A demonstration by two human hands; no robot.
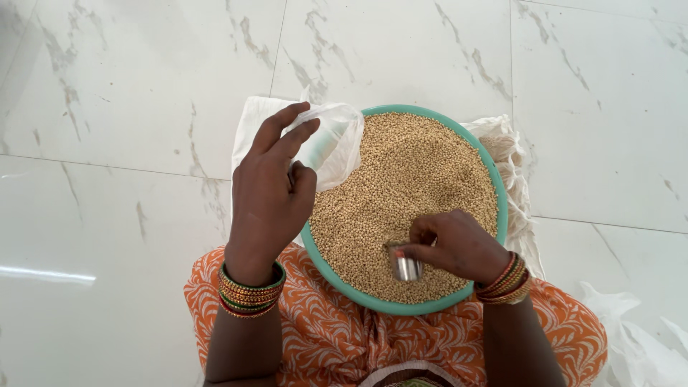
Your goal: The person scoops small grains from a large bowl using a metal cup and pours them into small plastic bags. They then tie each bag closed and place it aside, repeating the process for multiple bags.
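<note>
Orange patterned cloth [330, 337] fills the bottom of the frame, over the lap, and on it rests the near rim of a round teal basin [373, 301] heaped with pale grain [412, 179]. At the lower middle, the right hand [459, 247] is closed in a pinch grip on a small steel cup [405, 266], whose long axis runs roughly upright, its base dug into the grain just inside the near rim. The left hand [271, 197], at left of centre, is curled shut on the neck of a clear plastic bag [331, 140], which is held over the basin's upper left edge. The bag lies up and to the left of the cup, across open grain. White cloth [512, 154] shows beneath the basin on the marble floor [129, 107], with wide room all round.
</note>
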